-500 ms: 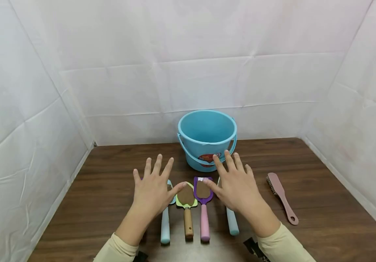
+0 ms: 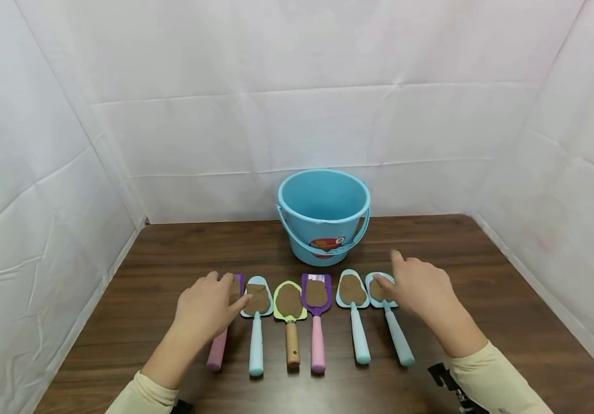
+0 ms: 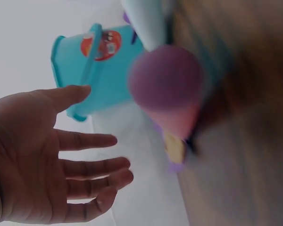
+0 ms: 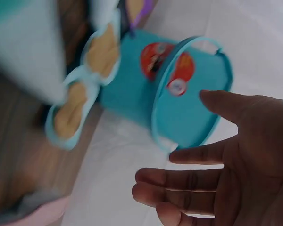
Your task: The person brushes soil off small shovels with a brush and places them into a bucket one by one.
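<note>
My left hand hovers over the leftmost shovel, a purple one with a mauve handle, hiding part of its blade. On the other side, my right hand is beside the rightmost light blue shovel, thumb over its blade. Both hands hold nothing; loosely spread fingers show in each wrist view. Between them lie a light blue shovel, a green one with a wooden handle, a purple one with a pink handle and another light blue one. Brown sand-like material fills the blades.
Behind the row stands a blue bucket with its handle hanging down in front. A pink brush shows blurred in the right wrist view; my right arm hides it in the head view. White cloth walls enclose the wooden table.
Both hands have moved apart, the left one leftward and the right one rightward, and their fingers are less stretched. The outer shovels have come into sight, while the brush is now covered.
</note>
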`<state>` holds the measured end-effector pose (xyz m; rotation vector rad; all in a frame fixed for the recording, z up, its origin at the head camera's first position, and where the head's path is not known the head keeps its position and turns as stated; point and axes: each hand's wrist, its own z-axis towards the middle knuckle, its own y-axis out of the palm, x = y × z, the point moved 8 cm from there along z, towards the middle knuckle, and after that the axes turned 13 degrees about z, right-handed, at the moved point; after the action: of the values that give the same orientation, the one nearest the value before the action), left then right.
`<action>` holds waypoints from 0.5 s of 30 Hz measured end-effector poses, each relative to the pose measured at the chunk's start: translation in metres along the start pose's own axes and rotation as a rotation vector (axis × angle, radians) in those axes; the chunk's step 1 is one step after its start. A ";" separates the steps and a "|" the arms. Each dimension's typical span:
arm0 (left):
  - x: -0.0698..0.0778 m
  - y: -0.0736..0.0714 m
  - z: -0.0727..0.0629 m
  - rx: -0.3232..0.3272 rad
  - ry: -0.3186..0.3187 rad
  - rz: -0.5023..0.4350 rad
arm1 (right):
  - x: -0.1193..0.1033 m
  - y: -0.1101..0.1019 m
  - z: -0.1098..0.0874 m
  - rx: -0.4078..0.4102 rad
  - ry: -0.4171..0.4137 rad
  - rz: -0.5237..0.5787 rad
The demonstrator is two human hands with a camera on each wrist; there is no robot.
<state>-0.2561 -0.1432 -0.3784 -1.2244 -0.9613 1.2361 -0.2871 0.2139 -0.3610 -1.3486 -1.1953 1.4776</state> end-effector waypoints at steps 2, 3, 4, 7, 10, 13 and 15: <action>-0.006 0.006 -0.005 -0.037 -0.003 -0.024 | 0.012 0.004 0.000 -0.023 0.009 -0.008; -0.009 0.008 -0.008 -0.052 -0.002 -0.038 | 0.018 0.006 0.000 -0.032 0.012 -0.011; -0.011 0.011 -0.010 -0.065 0.000 -0.049 | 0.024 0.008 0.000 -0.041 0.017 -0.012; -0.014 0.017 -0.016 -0.089 0.010 -0.061 | 0.042 0.015 0.001 -0.059 0.033 -0.018; -0.015 0.022 -0.019 -0.096 0.014 -0.065 | 0.059 0.020 0.002 -0.069 0.057 -0.009; -0.014 0.027 -0.021 -0.111 0.012 -0.064 | 0.074 0.026 0.003 -0.086 0.090 0.008; -0.013 0.028 -0.023 -0.122 0.015 -0.062 | 0.083 0.031 0.002 -0.105 0.114 0.012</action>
<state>-0.2396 -0.1612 -0.4079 -1.2879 -1.0683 1.1319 -0.2981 0.2856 -0.4115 -1.4926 -1.2066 1.3435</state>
